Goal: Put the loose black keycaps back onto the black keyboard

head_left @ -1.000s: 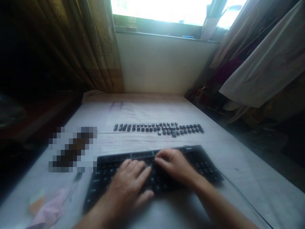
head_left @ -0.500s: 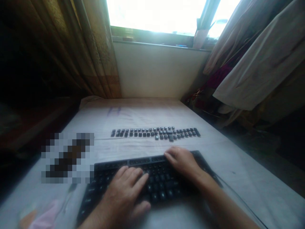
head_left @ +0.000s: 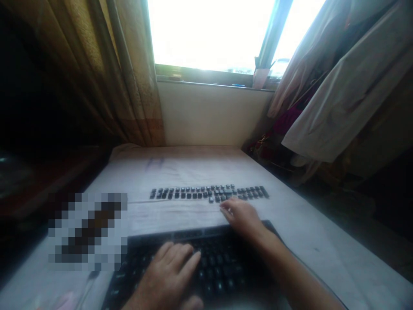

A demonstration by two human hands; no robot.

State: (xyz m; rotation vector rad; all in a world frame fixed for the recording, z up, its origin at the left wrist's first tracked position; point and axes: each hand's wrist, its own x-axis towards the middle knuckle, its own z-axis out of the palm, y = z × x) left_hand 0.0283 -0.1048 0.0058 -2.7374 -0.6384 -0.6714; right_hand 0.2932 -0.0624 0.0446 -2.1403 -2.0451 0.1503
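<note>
A black computer keyboard [head_left: 190,234] lies across the white-covered surface in front of me. My left hand [head_left: 174,262] rests over its middle-left part, palm down with the fingers stretched out, and hides the keys beneath. Beyond the keyboard, loose black keycaps [head_left: 183,193] are laid out in rows. My right hand [head_left: 241,213] reaches past the keyboard's back edge to the near side of these rows. Its thumb and fingers are drawn together in a pinch; whatever may be between the tips is too small and blurred to make out. The hand covers a few keycaps.
A pixelated patch [head_left: 88,230] covers something dark left of the keyboard. A cable [head_left: 312,275] runs along the right. A patterned curtain [head_left: 135,86] hangs at back left, clothes [head_left: 325,107] at right. A cup [head_left: 260,79] stands on the window sill.
My right hand has moved forward from the keyboard's back edge to the keycap rows. My left hand stays on the keyboard. The view has tipped up slightly.
</note>
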